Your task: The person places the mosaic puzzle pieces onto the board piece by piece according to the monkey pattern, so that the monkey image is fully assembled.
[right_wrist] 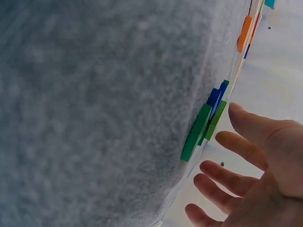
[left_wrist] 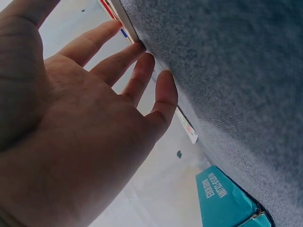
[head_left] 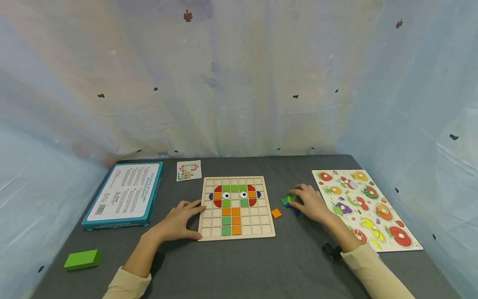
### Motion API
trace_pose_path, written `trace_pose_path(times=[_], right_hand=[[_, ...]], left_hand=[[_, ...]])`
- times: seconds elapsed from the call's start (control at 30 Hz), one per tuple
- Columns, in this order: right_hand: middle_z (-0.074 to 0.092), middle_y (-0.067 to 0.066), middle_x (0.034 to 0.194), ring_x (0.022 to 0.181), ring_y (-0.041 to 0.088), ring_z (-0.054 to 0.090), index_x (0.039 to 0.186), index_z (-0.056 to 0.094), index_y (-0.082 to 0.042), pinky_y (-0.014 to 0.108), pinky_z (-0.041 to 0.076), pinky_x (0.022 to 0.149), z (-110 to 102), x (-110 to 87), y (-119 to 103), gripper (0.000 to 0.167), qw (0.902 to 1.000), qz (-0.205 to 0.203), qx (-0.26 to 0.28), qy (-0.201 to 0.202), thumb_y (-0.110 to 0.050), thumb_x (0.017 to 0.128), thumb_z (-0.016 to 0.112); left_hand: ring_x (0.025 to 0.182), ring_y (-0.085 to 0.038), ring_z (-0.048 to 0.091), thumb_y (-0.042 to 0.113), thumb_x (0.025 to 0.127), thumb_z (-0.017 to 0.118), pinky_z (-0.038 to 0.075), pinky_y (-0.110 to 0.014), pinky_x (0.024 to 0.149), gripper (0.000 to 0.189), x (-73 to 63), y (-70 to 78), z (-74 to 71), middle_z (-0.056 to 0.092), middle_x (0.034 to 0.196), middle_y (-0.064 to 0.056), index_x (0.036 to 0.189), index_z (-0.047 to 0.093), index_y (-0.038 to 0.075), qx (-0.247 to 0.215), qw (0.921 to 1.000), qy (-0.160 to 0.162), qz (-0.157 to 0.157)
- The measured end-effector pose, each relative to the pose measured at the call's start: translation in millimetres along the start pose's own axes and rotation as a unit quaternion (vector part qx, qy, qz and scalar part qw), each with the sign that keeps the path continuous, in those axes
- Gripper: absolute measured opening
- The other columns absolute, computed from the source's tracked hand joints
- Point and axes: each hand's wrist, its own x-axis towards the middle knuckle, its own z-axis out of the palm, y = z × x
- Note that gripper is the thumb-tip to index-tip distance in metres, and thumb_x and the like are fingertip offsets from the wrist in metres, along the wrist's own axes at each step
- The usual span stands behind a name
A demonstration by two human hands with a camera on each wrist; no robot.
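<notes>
My left hand touches the left edge of a wooden grid board, its thumb at the near corner and its fingers further up. Green, orange, red and blue tiles form a figure with two eye tiles on the board. Right of it, my right hand hovers over a small pile of tiles, thumb and fingers apart. The right wrist view shows a light green tile, a blue tile and a dark green tile just beyond the fingertips. An orange tile lies beside the board.
A small pattern card lies behind the board. At the left are a teal and white box and a green block. A fruit picture board lies at the right, near my right forearm, with a black object nearby.
</notes>
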Motion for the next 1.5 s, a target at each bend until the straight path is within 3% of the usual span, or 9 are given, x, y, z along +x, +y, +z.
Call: trace_pose_path(times=[0.4, 0.6, 0.87, 1.07, 1.2, 1.27, 1.4, 1.5], right_hand=[[0.059, 0.022, 0.122, 0.11, 0.043, 0.052, 0.099, 0.071, -0.007, 0.061, 0.041, 0.086, -1.3, 6.1, 1.6, 0.018, 0.9989, 0.016, 0.041, -0.014, -0.015, 0.086, 0.079], [0.057, 0.02, 0.116, 0.104, 0.039, 0.049, 0.088, 0.064, -0.009, 0.055, 0.039, 0.08, -1.2, 9.7, -1.6, 0.02, 0.9968, 0.033, 0.067, -0.029, -0.015, 0.082, 0.082], [0.055, 0.016, 0.11, 0.094, 0.032, 0.045, 0.087, 0.066, -0.01, 0.045, 0.036, 0.073, 1.2, 12.1, -8.4, 0.02, 0.9987, 0.026, 0.034, -0.028, -0.015, 0.081, 0.083], [0.059, 0.007, 0.095, 0.084, 0.024, 0.048, 0.082, 0.065, -0.011, 0.04, 0.037, 0.071, -2.5, 15.5, -16.8, 0.016, 0.9971, 0.025, 0.068, -0.02, -0.014, 0.083, 0.082], [0.065, 0.003, 0.082, 0.069, 0.015, 0.053, 0.089, 0.072, -0.006, 0.034, 0.045, 0.065, -3.3, 26.2, -37.1, 0.005, 0.9856, -0.005, 0.168, -0.018, -0.009, 0.088, 0.076], [0.067, 0.005, 0.083, 0.068, 0.012, 0.054, 0.098, 0.073, -0.001, 0.031, 0.047, 0.063, 1.0, 34.1, -52.5, 0.009, 0.9761, -0.028, 0.214, -0.027, -0.006, 0.091, 0.072], [0.069, 0.005, 0.088, 0.071, 0.012, 0.061, 0.112, 0.07, 0.004, 0.026, 0.05, 0.067, 14.3, 50.9, -89.9, 0.02, 0.9631, -0.08, 0.249, -0.064, -0.003, 0.093, 0.068], [0.067, 0.003, 0.085, 0.072, 0.012, 0.06, 0.108, 0.07, 0.002, 0.024, 0.048, 0.068, 22.2, 64.9, -121.1, 0.016, 0.9544, -0.119, 0.251, -0.109, -0.003, 0.093, 0.068]], left_hand=[[0.127, -0.035, 0.038, 0.05, 0.074, 0.085, 0.037, -0.065, 0.096, 0.09, 0.3, -1.1, 0.2, 0.037, 0.156, -0.017, 0.148, 0.05, 0.011, -0.002, 1.0, 0.002, 0.001], [0.128, -0.036, 0.038, 0.05, 0.075, 0.085, 0.035, -0.067, 0.097, 0.09, 0.5, -0.8, -0.4, 0.037, 0.155, -0.017, 0.148, 0.05, 0.011, 0.0, 1.0, 0.001, 0.0], [0.129, -0.037, 0.037, 0.05, 0.074, 0.085, 0.034, -0.068, 0.098, 0.09, 0.3, -0.1, -0.2, 0.037, 0.156, -0.017, 0.147, 0.051, 0.011, -0.001, 1.0, 0.001, -0.002], [0.129, -0.037, 0.037, 0.05, 0.074, 0.085, 0.034, -0.067, 0.097, 0.09, -0.1, 0.5, -0.3, 0.037, 0.156, -0.018, 0.147, 0.051, 0.011, -0.003, 1.0, 0.0, 0.001], [0.13, -0.038, 0.036, 0.048, 0.074, 0.085, 0.034, -0.067, 0.097, 0.089, -0.5, 0.7, -1.6, 0.036, 0.156, -0.018, 0.147, 0.05, 0.011, -0.006, 1.0, 0.003, 0.002], [0.13, -0.038, 0.036, 0.048, 0.074, 0.085, 0.033, -0.067, 0.098, 0.089, -0.9, 0.8, -1.8, 0.036, 0.156, -0.018, 0.147, 0.051, 0.011, -0.007, 1.0, 0.005, 0.003], [0.129, -0.038, 0.036, 0.049, 0.074, 0.085, 0.033, -0.067, 0.098, 0.089, -1.3, 1.0, -1.2, 0.036, 0.156, -0.018, 0.147, 0.051, 0.011, -0.009, 0.9999, 0.003, 0.004], [0.129, -0.038, 0.036, 0.05, 0.074, 0.085, 0.034, -0.066, 0.098, 0.089, -0.7, 0.6, -0.8, 0.036, 0.156, -0.018, 0.147, 0.05, 0.011, -0.007, 1.0, 0.001, 0.005]])
